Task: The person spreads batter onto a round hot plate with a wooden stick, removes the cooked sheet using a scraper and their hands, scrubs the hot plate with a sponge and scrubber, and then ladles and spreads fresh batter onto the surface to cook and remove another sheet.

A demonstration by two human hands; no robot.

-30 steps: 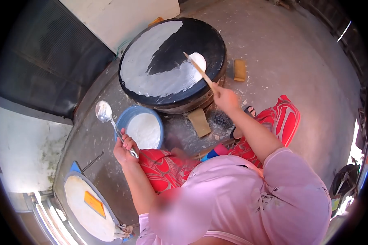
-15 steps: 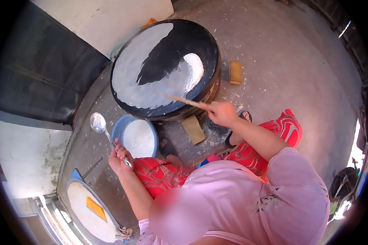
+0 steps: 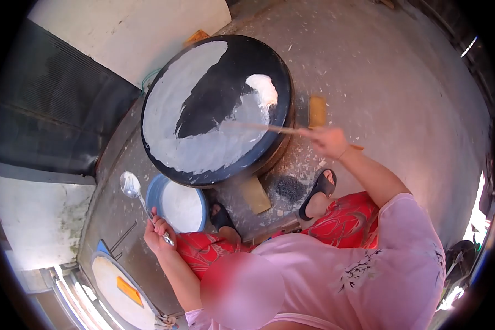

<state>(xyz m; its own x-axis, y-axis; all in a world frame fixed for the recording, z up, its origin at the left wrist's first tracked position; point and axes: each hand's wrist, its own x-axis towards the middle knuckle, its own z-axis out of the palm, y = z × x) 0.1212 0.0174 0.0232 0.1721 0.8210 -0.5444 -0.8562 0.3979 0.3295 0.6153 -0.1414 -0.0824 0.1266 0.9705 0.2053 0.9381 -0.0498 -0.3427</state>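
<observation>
A large round black griddle (image 3: pixel 212 110) has a thin layer of white batter (image 3: pixel 198 151) over its left and near parts, with bare black surface in between. A thicker white lump of batter (image 3: pixel 264 89) lies on its right side. My right hand (image 3: pixel 330 143) grips a thin wooden stick (image 3: pixel 280 129), which reaches over the griddle; its far end is blurred. In my left hand (image 3: pixel 159 235) is a metal ladle (image 3: pixel 143 203), its bowl up and coated white. Just right of the ladle stands a blue basin (image 3: pixel 203 212) of white batter.
A yellow block (image 3: pixel 317 111) lies on the floor right of the griddle. A brown flat piece (image 3: pixel 256 195) is at its near side. At lower left, a round pale board (image 3: pixel 107 272) bears an orange block (image 3: pixel 129 291). My sandalled feet flank the brown piece.
The stick has swept from the thick batter toward the griddle's near middle, then my right hand moved rightward. The thick lump has been partly spread. The view has shifted; the ladle remains held.
</observation>
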